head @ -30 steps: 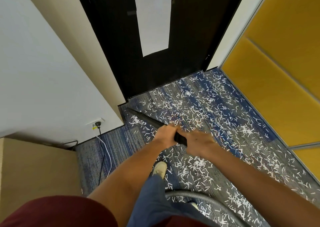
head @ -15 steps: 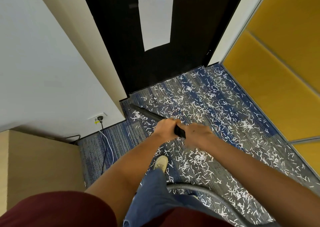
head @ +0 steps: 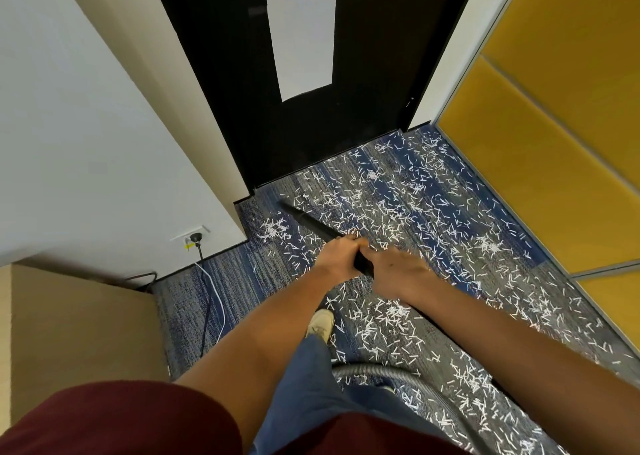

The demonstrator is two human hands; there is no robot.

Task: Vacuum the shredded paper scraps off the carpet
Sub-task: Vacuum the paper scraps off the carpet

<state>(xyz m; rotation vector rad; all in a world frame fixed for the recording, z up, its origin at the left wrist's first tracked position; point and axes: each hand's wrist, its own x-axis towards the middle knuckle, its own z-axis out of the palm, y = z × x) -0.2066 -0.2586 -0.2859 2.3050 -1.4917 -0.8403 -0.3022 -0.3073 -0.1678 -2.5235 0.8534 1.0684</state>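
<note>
Your left hand point(head: 341, 255) and right hand point(head: 394, 271) both hold the black wand point(head: 311, 224), left ahead and right just behind, with the fingers curled round it. The wand slants down and away to the left, and its tip sits low at the carpet point(head: 214, 281) near the door point(head: 374, 73).

Scraps point(head: 394, 312) lie thick from the door back past your shoe point(head: 320, 324) and across to the yellow wall. The strip by the cord point(head: 216, 295) looks nearly free of them.

The wand looks stiff and light, so a two-hand hold near its upper end should steer it well. The scraps are feather-light and will likely scatter if jabbed, so slow, low strokes seem wise. The hose point(head: 381, 368) curves by your legs. It looks soft and may drag or snag.
</note>
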